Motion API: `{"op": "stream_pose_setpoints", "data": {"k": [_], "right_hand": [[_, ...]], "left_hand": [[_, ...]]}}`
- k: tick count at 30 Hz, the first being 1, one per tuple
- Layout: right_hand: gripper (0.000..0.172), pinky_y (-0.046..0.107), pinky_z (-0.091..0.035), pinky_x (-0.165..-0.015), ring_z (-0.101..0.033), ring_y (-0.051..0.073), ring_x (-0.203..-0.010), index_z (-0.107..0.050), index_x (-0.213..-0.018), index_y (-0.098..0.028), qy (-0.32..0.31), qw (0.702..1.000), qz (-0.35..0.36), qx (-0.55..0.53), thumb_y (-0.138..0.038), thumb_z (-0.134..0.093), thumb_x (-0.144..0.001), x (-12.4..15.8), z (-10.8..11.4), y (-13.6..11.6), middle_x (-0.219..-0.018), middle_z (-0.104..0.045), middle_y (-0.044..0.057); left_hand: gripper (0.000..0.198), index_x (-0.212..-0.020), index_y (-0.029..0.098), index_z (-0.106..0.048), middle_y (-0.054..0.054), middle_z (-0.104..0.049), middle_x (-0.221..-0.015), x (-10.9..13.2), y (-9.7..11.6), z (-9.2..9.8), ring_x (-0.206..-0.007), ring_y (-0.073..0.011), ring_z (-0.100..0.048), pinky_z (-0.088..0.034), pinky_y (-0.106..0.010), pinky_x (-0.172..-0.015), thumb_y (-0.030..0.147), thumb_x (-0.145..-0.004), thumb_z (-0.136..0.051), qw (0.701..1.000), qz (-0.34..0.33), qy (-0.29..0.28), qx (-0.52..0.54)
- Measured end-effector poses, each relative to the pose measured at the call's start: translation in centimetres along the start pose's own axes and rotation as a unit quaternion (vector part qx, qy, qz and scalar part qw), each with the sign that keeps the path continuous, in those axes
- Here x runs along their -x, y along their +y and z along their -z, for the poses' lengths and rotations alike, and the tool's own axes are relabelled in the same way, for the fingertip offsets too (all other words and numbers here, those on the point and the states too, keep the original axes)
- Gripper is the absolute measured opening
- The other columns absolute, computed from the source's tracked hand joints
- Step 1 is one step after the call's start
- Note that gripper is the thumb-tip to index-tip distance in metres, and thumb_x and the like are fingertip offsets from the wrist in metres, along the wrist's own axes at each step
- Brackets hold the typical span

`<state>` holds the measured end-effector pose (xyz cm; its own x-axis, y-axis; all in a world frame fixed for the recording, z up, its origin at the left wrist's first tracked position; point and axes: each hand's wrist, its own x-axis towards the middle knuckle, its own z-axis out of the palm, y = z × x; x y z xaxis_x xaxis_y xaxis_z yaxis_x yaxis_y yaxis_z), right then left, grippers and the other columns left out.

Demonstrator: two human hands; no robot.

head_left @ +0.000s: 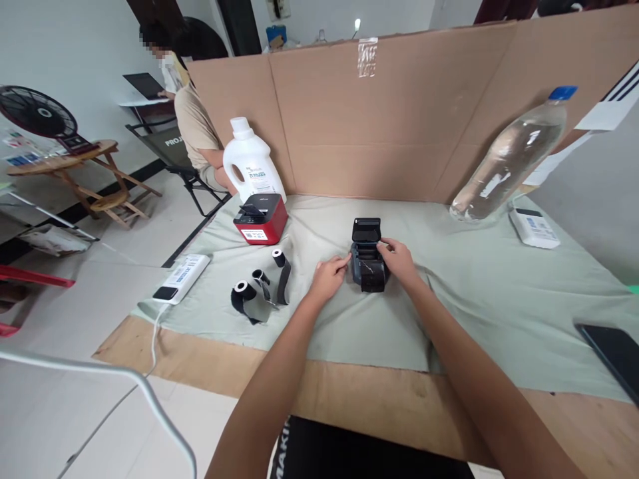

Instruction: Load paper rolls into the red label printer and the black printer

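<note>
A small black device (368, 258) sits on the pale green cloth with its lid (367, 230) raised at the back. A dark strip (373, 275) hangs over its front. My left hand (329, 276) touches the device's left side with a fingertip, its other fingers curled. At the right side, the fingers of my right hand (398, 259) rest on the device's upper edge and grip it. Several rolls of dark ribbon, one of them a black roll (243, 290), stand to the left of my left hand.
A red and black box (261, 219) and a white jug (253, 159) stand back left. A power strip (182, 279) lies at left. Cardboard (369, 133) rises behind. A large water bottle (514, 159) leans at right, near a white device (534, 226) and a phone (612, 352). A person sits beyond.
</note>
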<state>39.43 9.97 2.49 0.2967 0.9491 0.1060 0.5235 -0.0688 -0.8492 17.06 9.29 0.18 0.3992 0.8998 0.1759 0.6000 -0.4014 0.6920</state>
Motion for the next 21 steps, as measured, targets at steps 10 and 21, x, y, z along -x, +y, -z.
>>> {"op": "stream_pose_setpoints", "data": {"k": [10,21], "right_hand": [[0.033,0.03,-0.046,-0.069,-0.061,0.019,-0.069,-0.076,-0.109,-0.019,-0.057,0.987,0.047,0.143,-0.029,-0.049,-0.091,2.1,0.5,-2.2,-0.079,-0.07,0.004],[0.037,0.041,-0.051,-0.086,-0.066,0.034,-0.111,-0.074,-0.119,-0.02,-0.233,0.844,-0.015,0.482,-0.028,-0.071,-0.083,-0.8,0.0,-9.1,-0.134,-0.059,0.021]], "left_hand": [[0.049,-0.122,0.021,-0.077,-0.003,-0.074,-0.095,0.2,-0.3,0.1,-0.089,-0.0163,-0.067,-0.051,-0.025,-0.089,0.008,-0.088,-0.045,0.995,-0.03,0.051,0.085],[0.047,-0.124,0.024,-0.076,-0.002,-0.078,-0.108,0.0,-0.2,-0.1,-0.094,-0.0163,-0.07,-0.052,-0.025,-0.093,0.009,-0.09,-0.047,0.996,-0.003,0.05,0.075]]}}
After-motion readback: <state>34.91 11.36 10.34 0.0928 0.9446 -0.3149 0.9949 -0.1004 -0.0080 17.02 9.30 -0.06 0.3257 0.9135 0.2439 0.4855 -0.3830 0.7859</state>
